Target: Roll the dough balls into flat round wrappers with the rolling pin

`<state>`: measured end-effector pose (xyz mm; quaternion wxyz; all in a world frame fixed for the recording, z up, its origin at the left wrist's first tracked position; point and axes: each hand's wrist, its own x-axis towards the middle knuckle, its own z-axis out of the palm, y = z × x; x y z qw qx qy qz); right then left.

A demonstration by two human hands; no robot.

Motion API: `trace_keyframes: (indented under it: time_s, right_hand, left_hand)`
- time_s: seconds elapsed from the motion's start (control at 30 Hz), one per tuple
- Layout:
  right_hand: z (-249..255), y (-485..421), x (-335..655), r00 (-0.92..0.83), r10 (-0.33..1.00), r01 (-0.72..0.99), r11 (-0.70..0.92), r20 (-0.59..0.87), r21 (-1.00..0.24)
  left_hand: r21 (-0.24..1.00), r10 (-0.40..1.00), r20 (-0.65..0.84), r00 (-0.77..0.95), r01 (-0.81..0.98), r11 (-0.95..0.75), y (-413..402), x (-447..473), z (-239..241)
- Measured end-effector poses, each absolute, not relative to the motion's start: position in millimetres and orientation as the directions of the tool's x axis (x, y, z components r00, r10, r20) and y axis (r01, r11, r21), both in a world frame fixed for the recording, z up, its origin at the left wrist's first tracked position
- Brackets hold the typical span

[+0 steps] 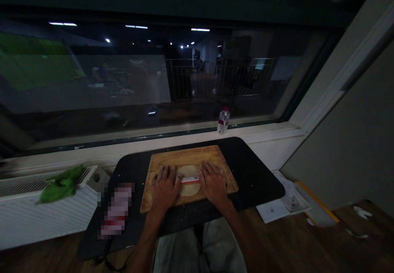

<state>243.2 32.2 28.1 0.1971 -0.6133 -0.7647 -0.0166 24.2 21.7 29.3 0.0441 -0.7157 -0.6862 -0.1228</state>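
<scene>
Head view is showing a short white-and-red roller [190, 179] lying directly between the left hand [164, 186] and the right hand [214, 182], its long axis running nearly sideways, with the right end sitting very slightly farther from the body. Neither hand is lying clearly nearer: each is meeting or covering one end of the roller, so only the middle is showing. Beneath, a pale round disc [188, 189], looking like dough, is spreading flat on the wooden board [184, 154], and the roller is crossing it around its middle, leaving a margin on the far side and another on the near side.

Each grip is resting palm down, fingers stretching forward and standing somewhat apart rather than curling closed; the palms are hiding how firmly they are pressing on the roller's ends, so that I cannot tell.

Counting up, two hands are working over one roller, one disc and one board, all resting on one black counter [255, 182]. One pixelated item [118, 209] is lying on the counter left of the board. One bottle [223, 122] is standing on the windowsill [255, 131] beyond, and one green cloth-like thing [60, 186] is draping over one radiator [46, 219] at left.
</scene>
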Motion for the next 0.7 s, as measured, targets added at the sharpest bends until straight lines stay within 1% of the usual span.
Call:
trace_keyframes:
  time_s: [0.2,0.4,0.6,0.7]
  right_hand:
    - [33,28,244,-0.171,0.932,0.944,0.248,0.319,-0.218]
    - [37,61,240,-0.176,0.939,0.951,0.240,0.297,-0.197]
    - [43,99,234,-0.171,0.956,0.955,0.220,0.238,-0.197]
    - [41,95,235,-0.156,0.959,0.961,0.203,0.235,-0.189]
  left_hand:
    - [0.112,0.969,0.243,0.046,0.991,-0.075,21,22,30]
    - [0.113,0.967,0.252,0.040,0.991,-0.070,47,22,38]
    - [0.154,0.987,0.140,0.082,0.983,-0.104,87,18,44]
    - [0.150,0.989,0.128,0.077,0.984,-0.096,85,18,42]
